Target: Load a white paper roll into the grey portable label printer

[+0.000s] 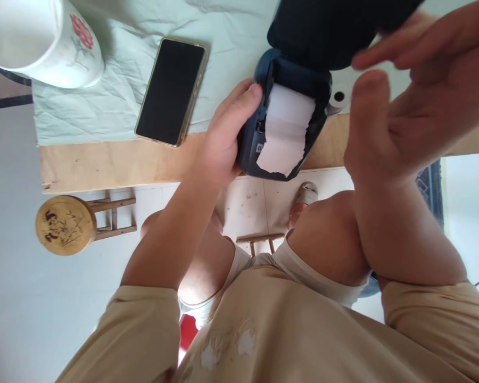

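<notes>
My left hand [233, 125] grips the left side of a dark blue portable receipt printer [247, 154], its thumb on the rim. The printer's black lid [323, 32] stands raised at the far end. Inside lies white paper [289, 127], its torn, ragged end hanging over the near side. My right hand [399, 90], slightly blurred, is at the right of the lid with thumb and fingers apart. Its fingertips are close to the lid's edge; whether they touch it I cannot tell. Between printer and right hand, a small white paper roll [337, 100] lies on the table, partly hidden.
A phone [171, 90] lies on the pale green cloth [120, 106] covering the wooden table [120, 165]. A white flower-printed container [80, 58] stands at the far left. Below the table edge are a round wooden stool [66, 225] and my legs.
</notes>
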Motion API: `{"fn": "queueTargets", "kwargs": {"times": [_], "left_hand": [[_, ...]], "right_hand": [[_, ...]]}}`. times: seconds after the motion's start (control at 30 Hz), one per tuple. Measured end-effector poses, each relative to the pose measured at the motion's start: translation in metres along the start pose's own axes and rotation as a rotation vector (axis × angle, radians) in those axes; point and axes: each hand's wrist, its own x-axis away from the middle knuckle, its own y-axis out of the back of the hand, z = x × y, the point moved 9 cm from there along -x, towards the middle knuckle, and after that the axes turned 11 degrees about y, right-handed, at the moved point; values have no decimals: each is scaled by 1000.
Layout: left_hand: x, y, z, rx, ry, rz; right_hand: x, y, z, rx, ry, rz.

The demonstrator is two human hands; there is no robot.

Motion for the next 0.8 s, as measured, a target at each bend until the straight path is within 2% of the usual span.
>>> {"fn": "queueTargets", "kwargs": {"times": [0.07, 0.1, 0.17, 0.23, 0.33, 0.47, 0.53, 0.6, 0.63, 0.7, 0.73, 0.8], "left_hand": [[1, -2, -2, -35, -12, -38], [3, -3, -3, -59, -6, -72], [8, -6, -7, -116, -6, -136], [11, -11, -9, -172, -17, -134], [12, -12, -9, -233, -50, -123], [14, -4, -11, -259, -91, -156], [15, -6, -13, -285, -71, -116], [14, -11, -8, -336, 19, -47], [15, -11, -7, -340, 39, -39], [15, -7, -6, -330, 34, -97], [15, -3, -9, -306, -10, -149], [14, -3, -10, -266, -64, -171]], "right_hand": [[-1, 13, 15, 125, 151, -149], [-2, 13, 21, 202, 212, -153], [-3, 2, 25, 349, 259, -39], [-3, -9, 22, 447, 226, 90], [-3, -12, 23, 528, 206, 130], [-4, -17, 21, 544, 185, 227], [-4, -19, 15, 531, 136, 288], [-3, -20, 10, 492, 83, 320], [-3, -20, 9, 464, 66, 322], [-3, -18, 9, 420, 46, 290], [-2, -17, 10, 396, 47, 263], [-1, -14, 12, 309, 63, 201]]}}
